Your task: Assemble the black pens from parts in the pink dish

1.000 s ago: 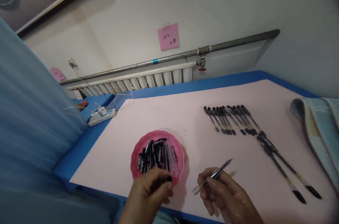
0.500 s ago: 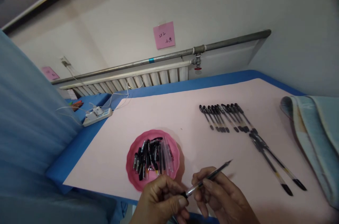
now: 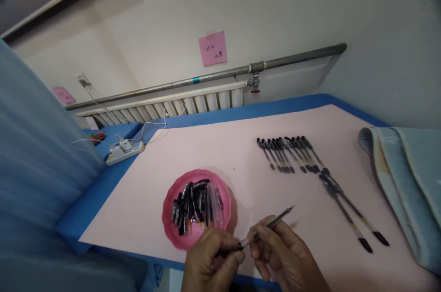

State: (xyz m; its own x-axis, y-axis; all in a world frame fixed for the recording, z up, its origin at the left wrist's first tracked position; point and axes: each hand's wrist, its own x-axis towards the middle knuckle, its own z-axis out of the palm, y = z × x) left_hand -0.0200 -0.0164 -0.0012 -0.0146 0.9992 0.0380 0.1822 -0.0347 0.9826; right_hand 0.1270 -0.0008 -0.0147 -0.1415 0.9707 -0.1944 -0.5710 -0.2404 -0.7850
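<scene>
Both my hands meet at the near table edge on one slim pen [image 3: 272, 224] whose tip points up and right. My right hand [image 3: 285, 257] pinches its clear barrel. My left hand [image 3: 212, 264] grips the pen's near end, where a small black part shows between my fingers. Just left of my hands stands a pink dish [image 3: 175, 232] with several black and clear pen parts [image 3: 196, 204] in it. A row of several assembled black pens [image 3: 287, 154] lies farther right, and two more pens [image 3: 351, 214] lie below that row.
A pink sheet [image 3: 241, 158] covers a blue table [image 3: 113, 181]. A folded light-blue cloth [image 3: 403, 181] lies at the right edge. A white power strip [image 3: 124, 151] with cables sits at the back left, before a radiator [image 3: 179, 105] and pipe. Blue fabric [image 3: 37, 177] fills the left.
My left hand left the pink dish and came to the pen's near end, which it now grips. The right hand kept the pen and shifted slightly left.
</scene>
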